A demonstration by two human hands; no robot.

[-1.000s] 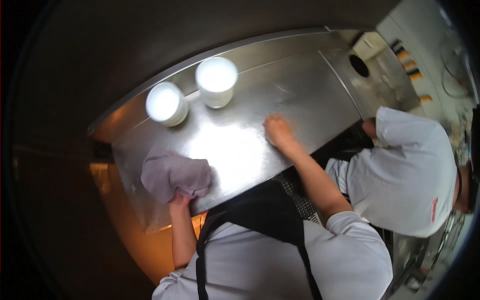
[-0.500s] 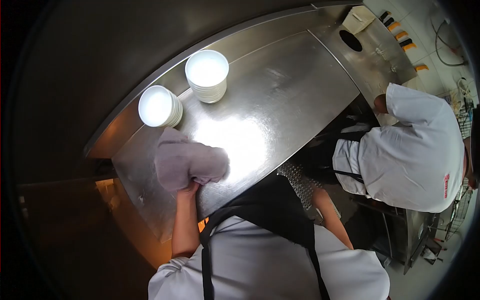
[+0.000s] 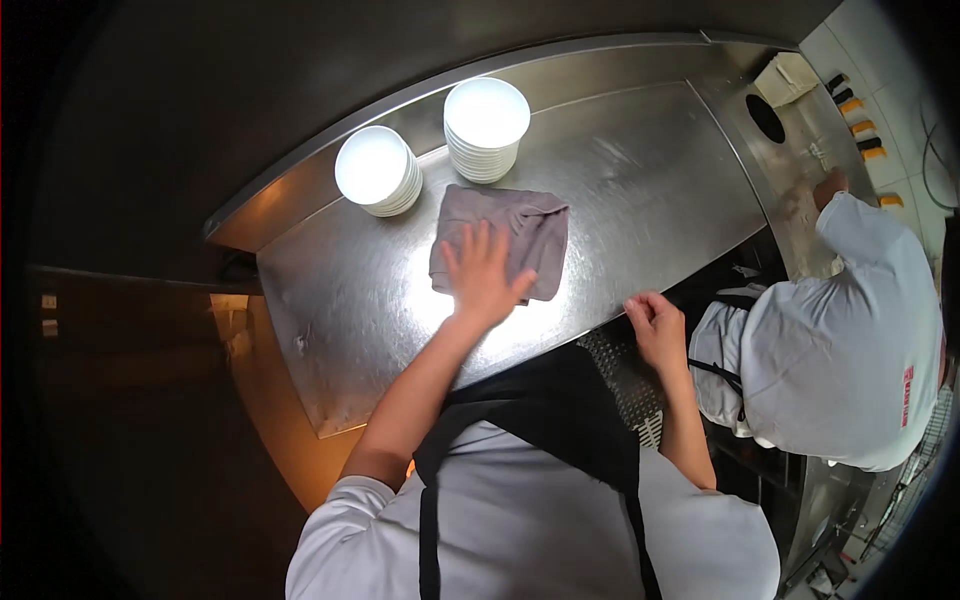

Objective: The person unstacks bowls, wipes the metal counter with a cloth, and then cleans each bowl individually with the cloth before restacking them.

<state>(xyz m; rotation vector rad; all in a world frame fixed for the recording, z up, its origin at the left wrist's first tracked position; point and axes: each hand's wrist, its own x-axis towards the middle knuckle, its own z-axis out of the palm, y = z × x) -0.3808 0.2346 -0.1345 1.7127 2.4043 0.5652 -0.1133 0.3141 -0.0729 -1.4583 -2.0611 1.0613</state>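
My left hand (image 3: pixel 482 275) lies with fingers spread on a folded grey-mauve cloth (image 3: pixel 537 235), pressing it flat on the steel counter (image 3: pixel 650 165). At the counter's front edge is my right hand (image 3: pixel 658 330), its fingers curled in towards the thumb with nothing visible in them. Just beyond the cloth stands a stack of white bowls (image 3: pixel 487 130), and a second bowl stack (image 3: pixel 380 175) is to its left.
A co-worker in a white shirt (image 3: pixel 840 330) leans over the counter on the right. Past a seam lie a round dark hole (image 3: pixel 765 119) and a cream container (image 3: pixel 787 79). Orange- and black-handled tools (image 3: pixel 862 128) line the tiled wall. A raised rim runs behind the bowls.
The bunched cloth now lies flatter and nearer the counter's middle, with my left hand on top instead of at its edge. My right hand has risen to the counter edge. The view has shifted.
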